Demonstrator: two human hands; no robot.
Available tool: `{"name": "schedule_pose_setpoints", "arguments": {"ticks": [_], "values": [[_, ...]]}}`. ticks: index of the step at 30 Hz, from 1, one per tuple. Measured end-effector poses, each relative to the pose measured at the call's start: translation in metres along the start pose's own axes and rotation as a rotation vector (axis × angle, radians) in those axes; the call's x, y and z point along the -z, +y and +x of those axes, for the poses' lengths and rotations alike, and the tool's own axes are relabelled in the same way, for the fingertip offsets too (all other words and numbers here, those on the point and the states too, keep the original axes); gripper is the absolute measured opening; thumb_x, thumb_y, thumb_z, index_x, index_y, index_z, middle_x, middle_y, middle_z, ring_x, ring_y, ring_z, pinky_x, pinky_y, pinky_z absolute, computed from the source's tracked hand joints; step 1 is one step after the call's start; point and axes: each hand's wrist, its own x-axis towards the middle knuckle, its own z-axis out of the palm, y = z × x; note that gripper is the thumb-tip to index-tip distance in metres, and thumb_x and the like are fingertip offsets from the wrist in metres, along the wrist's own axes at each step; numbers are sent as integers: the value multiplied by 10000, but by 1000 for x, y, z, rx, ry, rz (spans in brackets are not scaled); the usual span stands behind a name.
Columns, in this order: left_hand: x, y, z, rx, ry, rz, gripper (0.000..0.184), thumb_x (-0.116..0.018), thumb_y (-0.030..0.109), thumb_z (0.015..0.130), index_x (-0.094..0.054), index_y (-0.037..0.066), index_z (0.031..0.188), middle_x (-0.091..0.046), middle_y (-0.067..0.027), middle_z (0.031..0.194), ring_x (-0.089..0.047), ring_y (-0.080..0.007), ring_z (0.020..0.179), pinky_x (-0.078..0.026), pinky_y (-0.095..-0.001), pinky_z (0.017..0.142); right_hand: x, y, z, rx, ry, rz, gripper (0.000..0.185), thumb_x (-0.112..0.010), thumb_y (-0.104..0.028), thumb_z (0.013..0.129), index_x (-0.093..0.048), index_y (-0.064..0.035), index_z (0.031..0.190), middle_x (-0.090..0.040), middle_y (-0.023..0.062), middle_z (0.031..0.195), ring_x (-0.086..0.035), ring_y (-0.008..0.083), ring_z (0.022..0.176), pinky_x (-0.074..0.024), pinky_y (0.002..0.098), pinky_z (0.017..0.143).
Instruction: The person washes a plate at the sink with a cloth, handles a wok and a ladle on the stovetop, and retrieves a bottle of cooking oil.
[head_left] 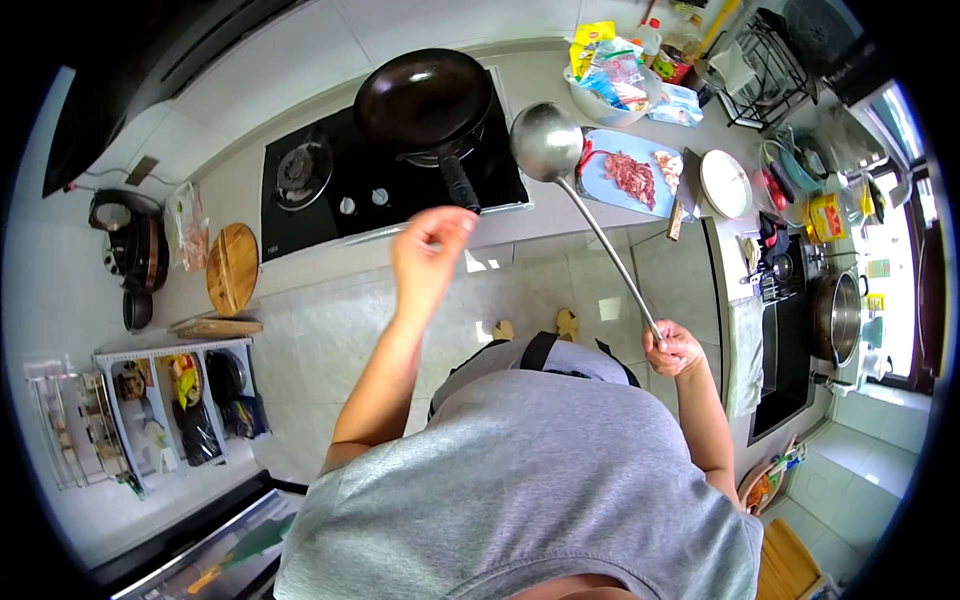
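Observation:
A dark wok (424, 98) sits on the right burner of the black gas stove (335, 225), its black handle pointing toward me. My left hand (432, 248) is just below the end of that handle, fingers curled; whether it touches the handle, I cannot tell. In my right hand (672, 350) is the end of a long metal ladle (548, 141), its round bowl raised near the counter's edge, left of the blue cutting board (598, 185). Sliced meat (631, 178) lies on that board beside red chilies and pale chopped pieces.
A cleaver (686, 190) and a white plate (726, 184) are right of the board. Behind it stands a bowl of packets (608, 108). Round wooden board (232, 268) and rice cooker (135, 243) are at the left. A pot (838, 318) stands far right.

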Motion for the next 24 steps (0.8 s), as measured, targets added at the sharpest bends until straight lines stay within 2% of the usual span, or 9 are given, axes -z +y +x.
{"name": "schedule_pose_setpoints", "arguments": {"ticks": [1, 4, 6, 8, 10, 12, 15, 20, 24], "values": [[-15, 0, -5, 26, -139, 32, 94, -680, 110, 889, -730, 49, 940, -612, 21, 717, -525, -46, 646, -444, -216, 616, 1, -2, 3, -21, -9, -17, 230, -584, -92, 940, -574, 44, 1126, -389, 2, 540, -304, 37, 387, -196, 210, 322], [-70, -1, -25, 109, -481, 25, 136, -661, 154, 901, -746, 82, 980, -650, -25, 738, -604, -107, 670, -476, -251, 611, 0, -7, 9, -32, -7, -23, 235, -569, -83, 946, -577, 18, 1158, -371, -10, 550, -295, 33, 407, -192, 207, 339], [-104, -1, -35, -16, -641, 139, 167, -672, 157, 895, -734, 97, 1038, -655, -40, 792, -617, -124, 696, -495, -253, 640, 18, -7, 12, -11, -70, -14, 282, -564, -73, 943, -575, -6, 1217, -365, -16, 563, -292, 38, 433, -203, 213, 367], [-134, 7, -43, -30, -761, -25, 225, -689, 166, 886, -714, 112, 1102, -643, -52, 867, -620, -132, 735, -505, -257, 674, 31, -7, 17, 20, -246, -15, 326, -566, -67, 936, -567, -8, 1257, -372, -15, 573, -303, 48, 449, -217, 221, 385], [-159, 10, -52, -7, -848, -126, 281, -726, 173, 864, -700, 87, 1131, -624, -51, 978, -615, -126, 842, -496, -267, 727, 52, -4, 20, 52, -279, 12, 351, -579, -53, 913, -575, -7, 1261, -393, -3, 584, -314, 64, 457, -237, 230, 395], [-180, 6, -59, -92, -847, -109, 235, -732, 190, 860, -721, 79, 1067, -631, -50, 935, -614, -147, 814, -489, -285, 734, 62, -7, 26, 110, -375, -56, 335, -597, -35, 884, -599, 6, 1217, -418, 12, 597, -324, 72, 460, -244, 235, 397], [-201, 9, -59, -110, -844, -85, 181, -741, 188, 846, -741, 70, 983, -637, -56, 875, -610, -170, 803, -482, -299, 739, 68, -9, 25, 115, -384, -21, 323, -628, -17, 844, -620, 20, 1164, -436, 22, 607, -338, 79, 465, -258, 239, 402], [-226, 12, -62, -91, -812, -45, 157, -735, 173, 838, -754, 78, 961, -642, -60, 840, -611, -180, 816, -479, -304, 741, 87, -11, 20, 109, -447, 27, 337, -638, 19, 805, -639, 29, 1142, -465, 26, 604, -352, 80, 460, -272, 232, 402], [-241, 17, -62, -96, -839, -12, 152, -720, 159, 839, -757, 86, 968, -658, -59, 858, -613, -197, 837, -481, -312, 759, 100, -19, 9, 116, -371, -13, 334, -666, 52, 757, -669, 33, 1090, -506, 36, 606, -374, 85, 456, -275, 236, 401]]}}
